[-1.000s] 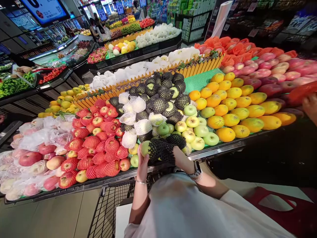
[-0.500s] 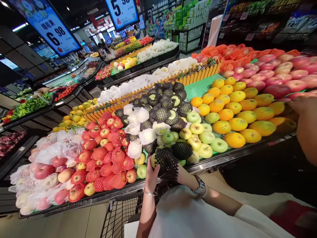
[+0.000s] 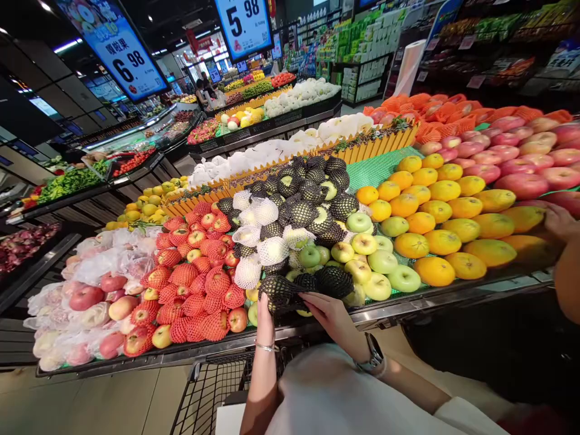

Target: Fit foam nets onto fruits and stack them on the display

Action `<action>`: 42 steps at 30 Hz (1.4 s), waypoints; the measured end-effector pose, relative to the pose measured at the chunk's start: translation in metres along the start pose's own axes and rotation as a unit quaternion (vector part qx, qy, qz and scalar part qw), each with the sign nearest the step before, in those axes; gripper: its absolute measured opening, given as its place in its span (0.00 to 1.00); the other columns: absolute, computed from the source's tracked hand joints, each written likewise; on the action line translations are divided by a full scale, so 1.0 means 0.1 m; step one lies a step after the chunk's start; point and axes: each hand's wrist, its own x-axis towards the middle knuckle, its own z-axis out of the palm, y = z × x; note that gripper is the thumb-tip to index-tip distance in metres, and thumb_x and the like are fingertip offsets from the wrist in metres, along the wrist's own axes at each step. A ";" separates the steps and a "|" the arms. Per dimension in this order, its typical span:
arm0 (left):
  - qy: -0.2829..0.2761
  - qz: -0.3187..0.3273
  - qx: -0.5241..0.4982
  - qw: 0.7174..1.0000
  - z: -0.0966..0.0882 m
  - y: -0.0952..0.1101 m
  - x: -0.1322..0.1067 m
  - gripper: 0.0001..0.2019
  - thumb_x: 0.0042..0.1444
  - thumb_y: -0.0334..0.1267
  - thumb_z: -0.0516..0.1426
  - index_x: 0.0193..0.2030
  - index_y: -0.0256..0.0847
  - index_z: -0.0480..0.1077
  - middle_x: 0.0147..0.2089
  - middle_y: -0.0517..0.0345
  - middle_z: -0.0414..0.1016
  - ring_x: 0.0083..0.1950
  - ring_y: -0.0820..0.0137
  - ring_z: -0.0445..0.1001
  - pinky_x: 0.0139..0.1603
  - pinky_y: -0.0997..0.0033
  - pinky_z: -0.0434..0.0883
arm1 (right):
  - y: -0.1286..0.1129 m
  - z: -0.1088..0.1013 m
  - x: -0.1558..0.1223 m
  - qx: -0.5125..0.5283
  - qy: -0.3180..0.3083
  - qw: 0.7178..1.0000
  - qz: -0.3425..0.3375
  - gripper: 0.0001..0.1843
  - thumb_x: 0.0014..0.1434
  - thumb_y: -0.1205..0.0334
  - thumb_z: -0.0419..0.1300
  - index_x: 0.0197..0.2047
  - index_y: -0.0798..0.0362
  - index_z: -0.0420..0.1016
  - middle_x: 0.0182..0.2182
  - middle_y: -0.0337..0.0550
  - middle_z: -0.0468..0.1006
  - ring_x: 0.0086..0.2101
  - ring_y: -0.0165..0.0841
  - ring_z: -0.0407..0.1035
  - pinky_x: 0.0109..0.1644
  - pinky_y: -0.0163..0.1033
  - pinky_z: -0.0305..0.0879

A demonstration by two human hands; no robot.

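Fruit in black foam net (image 3: 276, 290), held just above the near edge of the table (image 3: 399, 309). Cupped on its near left side by the left hand (image 3: 266, 314), fingers largely hidden behind. Pinched at the net's tail (image 3: 295, 289) by the right hand (image 3: 333, 317), fingers close together and stretched out toward the left, thumb out of sight. Silvery bracelet (image 3: 266, 347) on the left wrist, watch (image 3: 374, 353) on the right. Just beyond, a heap of black-netted fruit (image 3: 302, 212) and several white-netted ones (image 3: 272, 251). Off to the left, red-netted apples (image 3: 183, 275); to the right, bare green apples (image 3: 382, 261), then rows of orange-yellow fruit (image 3: 435, 272). Below the table's edge, a wire cart (image 3: 206, 399). At the far right, another person's hand (image 3: 562, 223), near more fruit, grip impossible to tell.
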 end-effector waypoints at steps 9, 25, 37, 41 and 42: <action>-0.016 0.092 0.082 0.992 -0.02 -0.04 -0.19 0.24 0.43 0.56 0.61 0.42 0.41 0.74 0.51 0.47 0.77 0.60 0.53 0.69 0.67 0.52 0.60 | 0.04 -0.05 0.12 0.070 -0.080 0.992 0.064 0.22 0.50 0.77 0.56 0.49 0.55 0.71 0.46 0.50 0.77 0.46 0.40 0.72 0.50 0.45 0.71; 0.093 -0.062 -0.156 0.981 0.05 0.07 -0.68 0.41 0.48 0.74 0.47 0.57 0.45 0.69 0.61 0.52 0.71 0.65 0.61 0.64 0.63 0.65 0.66 | -0.28 0.25 -0.03 0.026 -0.128 0.991 0.035 0.21 0.60 0.71 0.56 0.56 0.54 0.67 0.51 0.53 0.74 0.48 0.41 0.73 0.49 0.48 0.73; 0.198 -0.045 0.089 0.975 -0.34 -0.01 -0.75 0.32 0.48 0.69 0.54 0.37 0.37 0.73 0.41 0.49 0.77 0.44 0.61 0.73 0.49 0.62 0.69 | -0.15 0.44 -0.03 0.083 -0.161 0.983 0.023 0.36 0.44 0.71 0.64 0.57 0.56 0.61 0.53 0.56 0.71 0.52 0.46 0.66 0.58 0.54 0.63; 0.179 0.014 0.075 0.981 -0.46 0.03 -0.61 0.29 0.48 0.66 0.56 0.33 0.36 0.73 0.31 0.54 0.75 0.36 0.65 0.71 0.41 0.66 0.68 | -0.15 0.45 0.05 0.141 -0.139 0.979 0.053 0.40 0.43 0.65 0.68 0.59 0.54 0.60 0.55 0.55 0.68 0.54 0.45 0.64 0.61 0.53 0.60; 0.174 0.029 0.074 0.982 -0.48 0.03 -0.58 0.28 0.47 0.65 0.57 0.31 0.36 0.72 0.30 0.55 0.74 0.35 0.66 0.71 0.40 0.67 0.68 | -0.15 0.46 0.07 0.155 -0.140 0.976 0.058 0.41 0.42 0.64 0.69 0.59 0.55 0.59 0.55 0.55 0.68 0.55 0.45 0.64 0.62 0.53 0.60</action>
